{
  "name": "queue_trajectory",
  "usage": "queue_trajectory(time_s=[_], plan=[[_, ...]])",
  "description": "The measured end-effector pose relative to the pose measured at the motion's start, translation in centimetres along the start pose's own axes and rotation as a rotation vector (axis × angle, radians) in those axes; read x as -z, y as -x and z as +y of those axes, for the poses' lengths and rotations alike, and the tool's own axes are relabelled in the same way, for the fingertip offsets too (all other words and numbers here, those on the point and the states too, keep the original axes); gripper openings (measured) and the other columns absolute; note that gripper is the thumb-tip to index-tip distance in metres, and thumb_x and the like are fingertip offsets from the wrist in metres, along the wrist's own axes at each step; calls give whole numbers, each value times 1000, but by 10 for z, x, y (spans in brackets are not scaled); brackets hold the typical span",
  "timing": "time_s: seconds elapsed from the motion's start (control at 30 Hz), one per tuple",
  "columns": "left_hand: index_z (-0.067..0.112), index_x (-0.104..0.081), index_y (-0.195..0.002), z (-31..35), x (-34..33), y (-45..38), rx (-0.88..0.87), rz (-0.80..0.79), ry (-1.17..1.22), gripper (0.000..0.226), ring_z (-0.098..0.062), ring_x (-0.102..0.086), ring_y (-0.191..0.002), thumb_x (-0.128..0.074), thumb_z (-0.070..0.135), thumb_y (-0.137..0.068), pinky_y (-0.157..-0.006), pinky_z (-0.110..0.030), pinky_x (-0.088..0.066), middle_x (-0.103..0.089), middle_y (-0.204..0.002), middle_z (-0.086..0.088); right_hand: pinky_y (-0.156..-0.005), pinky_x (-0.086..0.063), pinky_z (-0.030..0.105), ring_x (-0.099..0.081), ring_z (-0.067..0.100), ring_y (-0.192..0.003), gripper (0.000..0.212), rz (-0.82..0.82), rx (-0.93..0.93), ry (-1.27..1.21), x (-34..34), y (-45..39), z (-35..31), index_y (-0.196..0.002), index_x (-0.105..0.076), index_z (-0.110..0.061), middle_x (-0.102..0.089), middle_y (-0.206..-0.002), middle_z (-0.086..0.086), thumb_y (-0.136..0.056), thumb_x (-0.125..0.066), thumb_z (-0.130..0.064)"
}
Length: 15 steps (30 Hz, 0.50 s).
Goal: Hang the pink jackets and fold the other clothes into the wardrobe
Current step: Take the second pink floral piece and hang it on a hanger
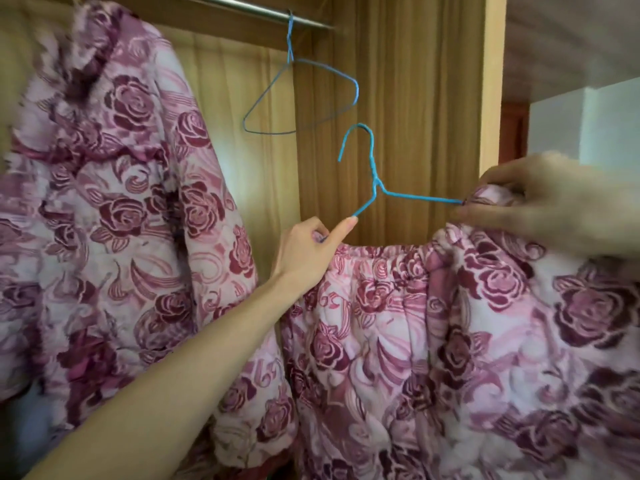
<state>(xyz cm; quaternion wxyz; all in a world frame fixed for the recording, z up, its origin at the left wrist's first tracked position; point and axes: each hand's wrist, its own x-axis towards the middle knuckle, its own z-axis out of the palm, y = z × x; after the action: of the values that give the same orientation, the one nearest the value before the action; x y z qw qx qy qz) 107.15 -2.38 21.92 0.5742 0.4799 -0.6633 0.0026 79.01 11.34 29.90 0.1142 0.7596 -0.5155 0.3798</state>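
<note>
A pink rose-patterned jacket hangs on the wardrobe rail at the left. A second pink rose-patterned garment with an elastic edge fills the lower right. It sits on a blue wire hanger whose hook points up, below the rail. My left hand pinches the hanger's left arm. My right hand, blurred, grips the garment's edge where the hanger's right arm enters the fabric.
An empty blue wire hanger hangs from the rail between the two garments. The wardrobe's wooden back and side panel stand behind. A white wall and doorway show at the far right.
</note>
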Motion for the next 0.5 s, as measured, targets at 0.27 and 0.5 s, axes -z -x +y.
queue_trajectory(time_s=[0.27,0.5], plan=[[23,-45,-155,43,-1,-47,-6,53,91,60,-22,-43,-145,-55,52,-103,-120,-37,-33,-48,-156,-3,-69,-42,35,-65,41,-91,29,150,61,151,-24,-66,-34,-85,-74,-18,-69,-85,14,-84,-77,-47],[32,-31,-163,68,26,-88,-186,170,49,65,-13,-20,-157,-40,60,-105,-125,-32,-14,-27,-171,6,-79,-49,41,-63,46,-100,25,329,151,173,5,-116,-66,-91,-74,-20,-59,-83,18,-87,-74,-44]])
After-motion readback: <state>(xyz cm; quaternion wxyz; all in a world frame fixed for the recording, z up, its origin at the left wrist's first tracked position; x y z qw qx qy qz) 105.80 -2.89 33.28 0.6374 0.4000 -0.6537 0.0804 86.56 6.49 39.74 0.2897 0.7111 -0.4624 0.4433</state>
